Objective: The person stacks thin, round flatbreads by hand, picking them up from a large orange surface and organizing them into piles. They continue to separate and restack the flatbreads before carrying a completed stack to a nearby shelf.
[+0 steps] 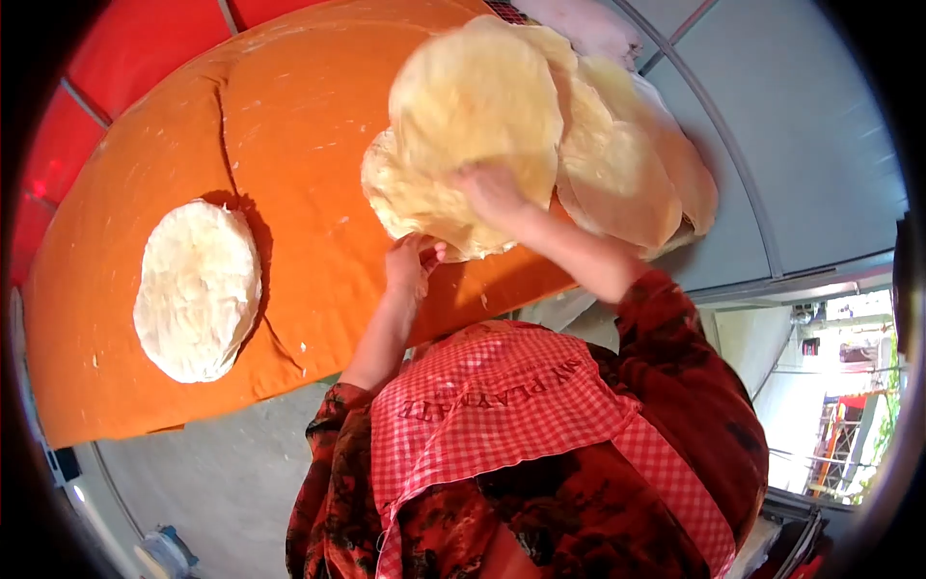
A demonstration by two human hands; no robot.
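My right hand (490,189), smeared by motion, is closed on the near edge of a large thin round flatbread (477,92), also blurred. That sheet lies partly over another flatbread (391,188) on the orange cloth. My left hand (415,259) is at the near edge of the lower flatbread, its fingers bent together and pinching that rim. More thin sheets (617,164) overlap to the right of my right hand. Farther left, away from both hands, sits a round stack of pale flatbreads (198,289).
The orange cloth (299,193) covers a broad rounded surface, with a crease running across it. A white bundle (584,27) rests at the far edge. Grey panels (772,125) stand on the right. A blue-and-white object (166,555) is on the floor at lower left.
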